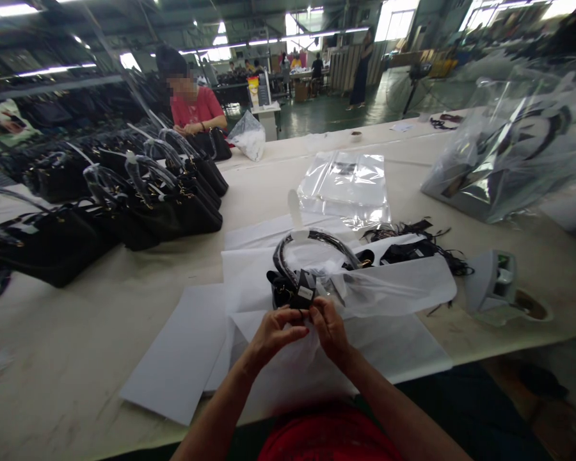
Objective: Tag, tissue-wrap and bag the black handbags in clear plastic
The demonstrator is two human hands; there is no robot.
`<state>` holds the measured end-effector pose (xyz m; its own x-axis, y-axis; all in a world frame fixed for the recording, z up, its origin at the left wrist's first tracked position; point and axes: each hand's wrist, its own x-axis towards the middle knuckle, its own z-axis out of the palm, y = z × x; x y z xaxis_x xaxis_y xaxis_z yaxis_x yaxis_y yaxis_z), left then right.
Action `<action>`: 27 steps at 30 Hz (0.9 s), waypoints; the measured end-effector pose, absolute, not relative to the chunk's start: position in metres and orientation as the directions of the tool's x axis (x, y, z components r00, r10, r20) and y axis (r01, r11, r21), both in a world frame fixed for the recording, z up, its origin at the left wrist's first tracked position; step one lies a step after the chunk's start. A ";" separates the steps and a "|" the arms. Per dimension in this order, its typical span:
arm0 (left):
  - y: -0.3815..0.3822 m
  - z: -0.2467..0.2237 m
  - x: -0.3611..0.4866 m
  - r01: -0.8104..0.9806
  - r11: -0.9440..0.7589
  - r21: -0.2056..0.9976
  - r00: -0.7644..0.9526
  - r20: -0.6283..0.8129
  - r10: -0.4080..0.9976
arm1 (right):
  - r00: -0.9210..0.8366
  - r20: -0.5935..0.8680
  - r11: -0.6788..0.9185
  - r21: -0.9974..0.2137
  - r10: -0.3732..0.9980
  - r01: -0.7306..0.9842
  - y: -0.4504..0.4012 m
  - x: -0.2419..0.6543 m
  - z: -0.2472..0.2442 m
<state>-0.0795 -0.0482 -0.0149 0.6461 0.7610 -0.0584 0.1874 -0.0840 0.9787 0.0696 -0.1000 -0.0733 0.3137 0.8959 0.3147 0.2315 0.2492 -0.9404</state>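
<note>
The thin white tissue sheet (403,288) could be creasing or tearing, since fingers are working right against it; the square black tag with a white label (304,292) could be twisting if pulled unevenly. The black bag with a plastic-wrapped handle (281,288) is lying near the front edge of the cream desk (100,333). The left hand (274,331) and right hand (330,328) are nearly closing at the tag's lower edge; what they are pinching, I cannot tell.
</note>
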 end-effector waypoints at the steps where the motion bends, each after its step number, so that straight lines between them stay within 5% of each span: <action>1: -0.048 -0.016 -0.079 0.172 -0.075 0.982 0.642 -0.054 0.765 | 0.321 0.316 0.243 -0.938 0.893 0.247 -0.100 0.070 -0.074; 14: -0.042 -0.018 -0.079 0.210 -0.200 0.957 0.633 0.023 0.774 | 0.370 0.291 0.228 -0.952 0.882 0.206 -0.102 0.072 -0.072; 22: -0.054 -0.029 -0.086 0.346 -0.313 0.884 0.578 0.062 0.814 | 0.345 0.171 0.239 -0.957 0.923 -0.164 -0.101 0.074 -0.038; 27: -0.086 -0.050 -0.114 0.407 -0.269 0.873 0.572 -0.014 0.820 | 0.328 0.098 0.167 -0.967 0.940 -0.190 -0.093 0.085 -0.032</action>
<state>-0.1140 -0.0862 -0.0496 0.5718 0.8203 -0.0137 0.4073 -0.2694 0.8727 0.0848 -0.0930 -0.0315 0.3276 0.9397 0.0979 -0.1899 0.1670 -0.9675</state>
